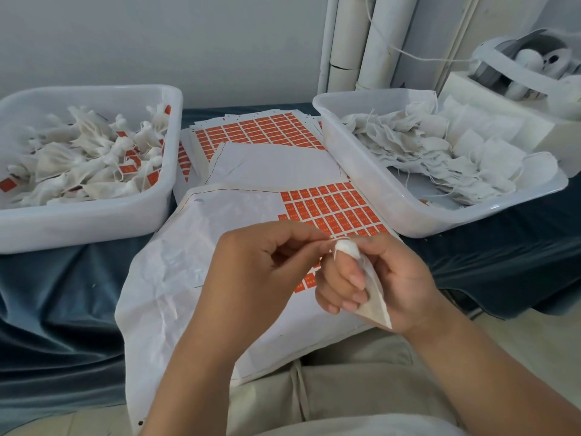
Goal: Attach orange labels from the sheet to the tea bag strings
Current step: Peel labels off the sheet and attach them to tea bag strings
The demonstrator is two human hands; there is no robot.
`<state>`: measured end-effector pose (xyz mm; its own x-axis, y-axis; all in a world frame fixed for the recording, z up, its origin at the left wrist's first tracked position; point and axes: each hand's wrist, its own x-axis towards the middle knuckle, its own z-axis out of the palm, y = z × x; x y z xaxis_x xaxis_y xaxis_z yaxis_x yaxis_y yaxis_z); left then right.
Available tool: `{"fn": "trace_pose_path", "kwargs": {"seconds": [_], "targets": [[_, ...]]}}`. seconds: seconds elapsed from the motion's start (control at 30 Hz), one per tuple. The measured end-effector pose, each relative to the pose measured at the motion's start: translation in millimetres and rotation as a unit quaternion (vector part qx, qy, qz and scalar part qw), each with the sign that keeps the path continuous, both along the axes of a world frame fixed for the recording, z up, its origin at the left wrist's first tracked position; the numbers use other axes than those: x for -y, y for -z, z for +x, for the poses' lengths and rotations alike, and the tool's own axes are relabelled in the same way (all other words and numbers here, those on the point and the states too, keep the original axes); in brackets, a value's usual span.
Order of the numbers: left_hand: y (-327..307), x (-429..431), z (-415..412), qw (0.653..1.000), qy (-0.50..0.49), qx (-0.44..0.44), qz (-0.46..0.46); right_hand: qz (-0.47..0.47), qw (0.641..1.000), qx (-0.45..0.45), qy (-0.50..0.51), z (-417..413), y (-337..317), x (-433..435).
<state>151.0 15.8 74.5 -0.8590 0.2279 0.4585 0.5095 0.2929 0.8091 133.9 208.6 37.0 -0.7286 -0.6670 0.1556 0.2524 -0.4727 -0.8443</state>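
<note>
White gauze bag (374, 297), neck bunched: the right hand (396, 278) grips it. Thumb and forefinger close on the neck, and the lower fingers (344, 276) curl across the body, so the bag hangs point-down and steady.

Left hand (251, 265): thumb and forefinger tips pressed together just beside the neck, the other fingers loosely bent. They seem to pinch the string (336, 255), which is too fine to follow all the way. Likely reason: drawing the string free and taut so a label has something to fold over. I can make out no label in either hand.

Sheet (195, 278) lies across the lap directly under both hands, its near and left parts already stripped to bare backing. The remaining labels (330, 209) sit at its far right, just beyond the fingertips. That looks like placement for a short reach.

Left bin (94, 225) holds bags with orange tags, presumably the finished ones. Right bin (456, 220) holds plain bags with loose strings, presumably the supply, on the side of the hand that holds the bag.

Spare sheets (261, 130) lie stacked between the bins, further back.
</note>
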Motion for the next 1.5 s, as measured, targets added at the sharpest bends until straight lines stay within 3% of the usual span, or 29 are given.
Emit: {"fn": "trace_pose_path", "kwargs": {"seconds": [0.13,0.33,0.6,0.83,0.93,1.07,1.23,1.4,1.5], "targets": [[0,-1,1,0.995,-0.019,-0.049,-0.081,-0.011,1.0,0.004,0.009,-1,0,-1],[-4,1,3,0.997,0.007,-0.033,-0.072,0.031,0.999,-0.024,0.033,-1,-4,-3],[2,1,-1,0.983,-0.031,-0.093,-0.154,0.135,0.987,-0.053,0.068,-4,-2,-6],[9,0,-5,0.973,-0.055,-0.083,-0.21,0.224,0.965,-0.076,0.113,-10,7,-9],[16,0,-10,0.986,-0.042,-0.026,-0.161,0.193,0.977,-0.038,0.083,-10,6,-9],[26,-2,-19,0.995,0.047,0.076,-0.043,0.098,0.994,0.046,-0.003,-10,8,-9],[28,-7,-20,0.952,0.152,0.233,0.127,0.055,0.984,0.169,-0.012,-9,17,-13],[28,-16,-16,0.972,0.091,0.205,0.073,-0.011,0.986,0.162,-0.04,-9,21,-7],[26,-18,-12,0.969,0.081,0.213,0.098,0.063,0.997,0.051,-0.01,-10,20,-6]]}}
